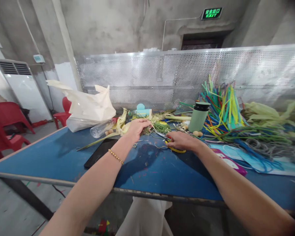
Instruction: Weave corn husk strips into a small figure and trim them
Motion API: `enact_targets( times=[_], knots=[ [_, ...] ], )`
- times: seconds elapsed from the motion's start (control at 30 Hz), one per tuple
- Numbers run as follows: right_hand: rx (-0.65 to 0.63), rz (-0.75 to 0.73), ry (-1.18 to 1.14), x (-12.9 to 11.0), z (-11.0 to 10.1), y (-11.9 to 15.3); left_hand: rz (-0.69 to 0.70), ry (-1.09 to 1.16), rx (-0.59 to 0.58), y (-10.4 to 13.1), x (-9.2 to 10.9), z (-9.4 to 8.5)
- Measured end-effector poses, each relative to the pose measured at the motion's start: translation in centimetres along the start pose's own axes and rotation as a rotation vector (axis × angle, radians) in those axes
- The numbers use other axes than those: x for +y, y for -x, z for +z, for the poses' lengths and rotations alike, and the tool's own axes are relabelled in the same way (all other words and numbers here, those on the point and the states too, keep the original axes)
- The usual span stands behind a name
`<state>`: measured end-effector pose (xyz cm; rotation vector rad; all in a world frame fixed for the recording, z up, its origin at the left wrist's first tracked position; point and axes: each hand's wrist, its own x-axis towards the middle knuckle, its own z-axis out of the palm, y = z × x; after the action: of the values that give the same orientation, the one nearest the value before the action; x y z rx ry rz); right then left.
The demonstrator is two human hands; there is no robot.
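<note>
Scissors point(173, 148) half hidden under right hand point(180, 140)

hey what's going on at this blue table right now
A person sits at a blue worktable strewn with craft materials. The left hand, with a gold bead bracelet on its wrist, grips pale yellow leaf strips. The right hand rests on yellow-handled scissors lying on the table. Nearby stand a pale green bottle with a black lid and a heap of colourful plastic strips; a flat black tablet lies by the left forearm.
</note>
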<state>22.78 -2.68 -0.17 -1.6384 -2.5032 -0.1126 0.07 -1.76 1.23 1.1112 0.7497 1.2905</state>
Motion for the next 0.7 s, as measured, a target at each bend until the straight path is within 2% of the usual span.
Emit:
enact_targets(
  times=[0.13,0.17,0.23,0.3,0.33,0.4,0.5,0.63,0.7],
  knots=[
    [-0.002,-0.016,-0.089,0.1,-0.4,-0.2,0.000,0.024,0.004,0.1,0.1,-0.1],
    [0.045,-0.021,-0.110,0.2,-0.7,-0.4,0.000,0.027,0.010,0.1,0.1,0.0],
    [0.216,-0.011,-0.183,0.2,-1.3,-0.5,0.001,0.026,0.020,0.1,0.1,0.1],
    [0.381,0.022,-0.369,-0.3,-1.6,-0.7,-0.002,0.025,0.012,0.1,0.0,0.2],
    [0.424,0.038,-0.497,-0.6,-1.7,-0.7,-0.005,0.029,0.000,0.1,-0.1,0.3],
    [0.431,0.051,-0.714,-1.5,-1.7,-0.7,-0.012,0.045,-0.040,0.2,-0.4,0.6],
    [0.419,0.048,-0.859,-2.6,-1.7,-0.7,-0.022,0.039,-0.126,0.7,-0.6,1.2],
    [0.527,-0.019,-0.850,-3.2,-2.2,-0.4,-0.042,-0.035,-0.175,1.6,-0.7,1.9],
    [0.533,-0.060,-0.835,-3.3,-2.6,-0.3,-0.045,-0.056,-0.180,1.8,-0.7,2.1]
  ],
)
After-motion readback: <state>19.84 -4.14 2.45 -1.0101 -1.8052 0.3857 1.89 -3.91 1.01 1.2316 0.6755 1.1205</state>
